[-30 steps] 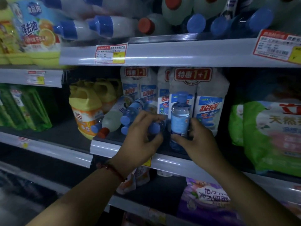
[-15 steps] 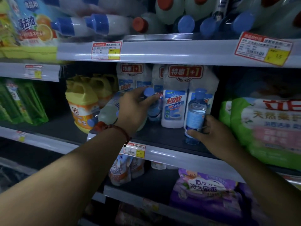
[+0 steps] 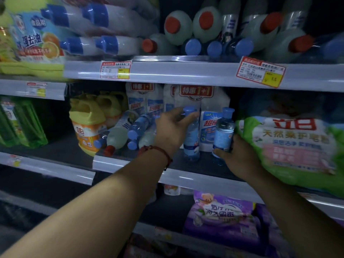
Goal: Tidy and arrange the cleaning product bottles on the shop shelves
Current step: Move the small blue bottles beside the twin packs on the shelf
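Observation:
Two small clear bottles with blue caps stand upright on the middle shelf (image 3: 195, 175). My left hand (image 3: 172, 129) grips the left blue-capped bottle (image 3: 191, 144) near its top. My right hand (image 3: 236, 157) holds the right blue-capped bottle (image 3: 223, 135) low at its base. Behind them stand white twin-pack bottles (image 3: 208, 133) with red labels. To the left, several small bottles (image 3: 137, 127) lie on their sides, caps toward me.
Yellow jugs (image 3: 87, 125) stand at the shelf's left. A green and white detergent bag (image 3: 290, 146) presses in on the right, touching my right hand. The upper shelf holds lying bottles (image 3: 186, 27) with red and blue caps. Purple bags (image 3: 223, 216) fill the shelf below.
My left hand lifted a lying bottle and stood it upright beside the other. My right hand slid its bottle to the right, toward the green bag.

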### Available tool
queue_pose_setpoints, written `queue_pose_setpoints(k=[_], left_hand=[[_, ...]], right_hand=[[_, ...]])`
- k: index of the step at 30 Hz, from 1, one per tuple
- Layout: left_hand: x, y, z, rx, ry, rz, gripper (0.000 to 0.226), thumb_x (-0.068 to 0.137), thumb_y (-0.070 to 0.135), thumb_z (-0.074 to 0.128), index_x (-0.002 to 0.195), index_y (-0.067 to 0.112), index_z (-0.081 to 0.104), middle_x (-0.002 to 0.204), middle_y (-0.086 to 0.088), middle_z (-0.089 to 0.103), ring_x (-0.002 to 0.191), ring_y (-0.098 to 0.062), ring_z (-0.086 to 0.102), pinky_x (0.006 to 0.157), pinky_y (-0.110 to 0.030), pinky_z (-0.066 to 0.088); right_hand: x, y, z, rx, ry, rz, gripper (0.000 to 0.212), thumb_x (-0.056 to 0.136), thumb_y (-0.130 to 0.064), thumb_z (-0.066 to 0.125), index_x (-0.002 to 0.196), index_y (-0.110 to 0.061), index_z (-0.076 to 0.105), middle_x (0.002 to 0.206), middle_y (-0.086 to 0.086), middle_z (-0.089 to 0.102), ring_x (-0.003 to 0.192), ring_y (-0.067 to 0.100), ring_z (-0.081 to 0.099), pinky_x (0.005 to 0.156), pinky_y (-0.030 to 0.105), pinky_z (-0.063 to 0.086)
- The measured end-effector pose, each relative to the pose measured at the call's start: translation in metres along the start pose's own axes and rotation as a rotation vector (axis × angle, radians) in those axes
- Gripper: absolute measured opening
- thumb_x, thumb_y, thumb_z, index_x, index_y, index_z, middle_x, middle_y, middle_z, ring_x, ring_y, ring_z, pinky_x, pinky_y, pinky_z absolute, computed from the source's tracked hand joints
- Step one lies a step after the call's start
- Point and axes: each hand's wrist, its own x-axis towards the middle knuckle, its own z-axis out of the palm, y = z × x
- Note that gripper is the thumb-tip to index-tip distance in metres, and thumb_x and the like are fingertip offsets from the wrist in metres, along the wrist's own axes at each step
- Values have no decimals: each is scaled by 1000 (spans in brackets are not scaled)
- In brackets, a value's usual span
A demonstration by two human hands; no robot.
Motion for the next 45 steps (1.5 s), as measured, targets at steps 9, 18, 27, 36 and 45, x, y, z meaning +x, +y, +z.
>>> queue_pose_setpoints(k=[9,18,27,36,45], left_hand=[[-15,-5,2,86,-108,-89,29,85,50,78,100,25,73,101,2,74,97,-9,70,85,-35,61],[-19,-3,-5,185,-295,-153,61,92,52,67,146,31,51,137,-11,64,125,-26,62,105,-45,52],[-26,-13,-84,689,-69,306,18,92,17,66,108,9,68,102,-12,71,88,-26,67,78,-36,53],[-20,-36,-171,840,105,-10,49,85,52,75,117,19,59,98,-12,73,99,-33,68,82,-48,56],[2,-23,-147,843,13,140,35,84,27,73,111,9,62,92,-14,70,81,-34,69,65,-36,54]], right_hand=[[-16,-9,2,-72,260,-124,50,83,-12,77,122,-6,46,111,17,63,94,35,63,68,30,36],[-29,-17,15,-100,353,-67,71,78,-13,80,136,-1,41,126,26,50,111,44,54,83,43,48],[-67,-75,48,-66,279,-500,33,88,-14,68,119,-10,57,119,6,51,109,19,53,90,27,43],[-37,-105,123,6,-32,-385,33,90,-25,70,120,-19,54,105,-4,49,92,12,51,79,27,43],[-36,-104,132,-27,-27,-297,38,90,-25,68,125,-23,52,101,-1,57,99,19,55,83,39,51]])
